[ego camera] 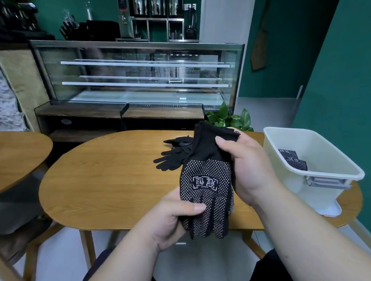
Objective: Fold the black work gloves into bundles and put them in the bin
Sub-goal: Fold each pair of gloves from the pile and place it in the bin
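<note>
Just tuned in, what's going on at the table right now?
A person holds a black dotted glove, possibly a stacked pair, above the wooden table. The left hand grips its finger end and the right hand pinches the cuff; it is not yet folded. More loose gloves lie on the table behind it. A folded bundle already sits in the white bin on the right.
</note>
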`<action>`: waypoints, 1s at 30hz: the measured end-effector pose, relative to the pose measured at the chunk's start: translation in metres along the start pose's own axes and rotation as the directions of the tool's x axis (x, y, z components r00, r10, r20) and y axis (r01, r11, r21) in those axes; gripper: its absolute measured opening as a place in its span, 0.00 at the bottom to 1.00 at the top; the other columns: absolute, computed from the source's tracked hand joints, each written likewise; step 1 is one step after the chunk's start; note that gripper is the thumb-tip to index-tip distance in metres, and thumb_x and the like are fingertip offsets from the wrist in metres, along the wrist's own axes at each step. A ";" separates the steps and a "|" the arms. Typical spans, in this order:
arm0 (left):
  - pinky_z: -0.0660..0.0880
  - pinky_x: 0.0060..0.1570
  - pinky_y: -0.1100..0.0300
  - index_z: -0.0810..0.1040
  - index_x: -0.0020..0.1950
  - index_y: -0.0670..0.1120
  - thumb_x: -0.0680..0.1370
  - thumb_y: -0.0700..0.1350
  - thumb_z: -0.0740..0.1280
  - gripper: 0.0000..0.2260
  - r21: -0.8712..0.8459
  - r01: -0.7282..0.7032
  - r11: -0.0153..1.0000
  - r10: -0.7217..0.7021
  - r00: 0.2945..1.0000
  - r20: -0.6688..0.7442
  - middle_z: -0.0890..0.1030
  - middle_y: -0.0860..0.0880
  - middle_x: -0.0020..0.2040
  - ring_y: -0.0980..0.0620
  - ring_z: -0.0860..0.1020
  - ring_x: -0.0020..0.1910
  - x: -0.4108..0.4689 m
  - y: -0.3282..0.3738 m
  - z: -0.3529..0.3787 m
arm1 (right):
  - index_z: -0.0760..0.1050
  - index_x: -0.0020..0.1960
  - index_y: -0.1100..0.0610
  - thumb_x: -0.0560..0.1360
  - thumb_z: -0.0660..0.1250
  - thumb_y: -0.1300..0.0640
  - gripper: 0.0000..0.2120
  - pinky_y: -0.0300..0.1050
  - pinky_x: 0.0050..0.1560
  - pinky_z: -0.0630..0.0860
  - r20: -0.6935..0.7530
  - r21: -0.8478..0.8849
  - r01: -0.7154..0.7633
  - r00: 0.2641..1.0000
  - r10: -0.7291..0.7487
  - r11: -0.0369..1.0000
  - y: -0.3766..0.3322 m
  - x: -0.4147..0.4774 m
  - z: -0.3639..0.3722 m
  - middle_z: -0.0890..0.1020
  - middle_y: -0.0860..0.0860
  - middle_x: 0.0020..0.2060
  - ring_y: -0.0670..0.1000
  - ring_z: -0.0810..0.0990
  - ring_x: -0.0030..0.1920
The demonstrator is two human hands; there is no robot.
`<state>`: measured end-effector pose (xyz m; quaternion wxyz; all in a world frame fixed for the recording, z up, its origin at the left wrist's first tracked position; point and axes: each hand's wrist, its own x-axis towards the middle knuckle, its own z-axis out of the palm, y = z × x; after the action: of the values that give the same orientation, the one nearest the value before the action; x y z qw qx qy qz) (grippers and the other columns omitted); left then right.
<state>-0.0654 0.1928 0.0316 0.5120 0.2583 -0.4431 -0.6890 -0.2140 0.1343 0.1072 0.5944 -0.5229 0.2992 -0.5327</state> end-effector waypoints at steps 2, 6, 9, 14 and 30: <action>0.77 0.55 0.40 0.74 0.62 0.32 0.69 0.31 0.66 0.21 0.104 0.031 0.994 -0.025 0.998 -0.055 0.80 0.30 0.55 0.33 0.80 0.53 0.003 -0.005 0.002 | 0.80 0.55 0.60 0.80 0.64 0.65 0.08 0.56 0.51 0.79 0.023 -0.080 0.016 1.000 -0.015 0.997 0.002 0.002 0.002 0.85 0.61 0.49 0.59 0.84 0.46; 0.80 0.41 0.50 0.78 0.52 0.37 0.67 0.31 0.65 0.14 0.251 0.087 0.964 -0.040 0.981 -0.189 0.84 0.38 0.45 0.41 0.82 0.40 0.003 -0.004 0.000 | 0.81 0.52 0.57 0.80 0.65 0.61 0.06 0.61 0.53 0.79 -0.035 -0.183 0.024 0.999 -0.031 0.983 0.004 0.006 -0.001 0.86 0.58 0.46 0.59 0.85 0.46; 0.79 0.49 0.42 0.80 0.54 0.36 0.72 0.39 0.70 0.12 0.257 0.133 0.957 -0.080 0.975 -0.207 0.84 0.35 0.48 0.38 0.83 0.44 0.000 0.002 -0.007 | 0.81 0.52 0.58 0.80 0.67 0.58 0.06 0.65 0.54 0.79 -0.109 -0.186 -0.004 0.994 -0.017 0.982 0.004 0.010 -0.008 0.87 0.58 0.46 0.60 0.86 0.47; 0.78 0.48 0.52 0.86 0.49 0.43 0.73 0.51 0.70 0.14 0.070 -0.010 0.997 0.029 0.962 -0.272 0.85 0.39 0.50 0.43 0.84 0.47 -0.002 0.000 -0.009 | 0.80 0.54 0.57 0.81 0.65 0.57 0.06 0.50 0.44 0.80 -0.208 -0.110 0.000 0.978 -0.023 0.994 0.003 0.014 -0.019 0.87 0.55 0.45 0.54 0.85 0.45; 0.58 0.26 0.63 0.75 0.45 0.43 0.72 0.44 0.67 0.06 0.277 0.215 0.937 -0.187 0.975 -0.123 0.73 0.46 0.32 0.53 0.65 0.25 0.001 -0.003 0.007 | 0.81 0.51 0.56 0.81 0.65 0.55 0.07 0.61 0.54 0.79 -0.212 -0.218 -0.059 0.977 0.012 0.974 0.019 0.010 -0.013 0.87 0.55 0.45 0.60 0.85 0.50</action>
<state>-0.0728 0.1944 0.0320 0.4161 0.4065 -0.4853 -0.6527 -0.2167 0.1189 0.0876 0.5065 -0.5218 0.4275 -0.5370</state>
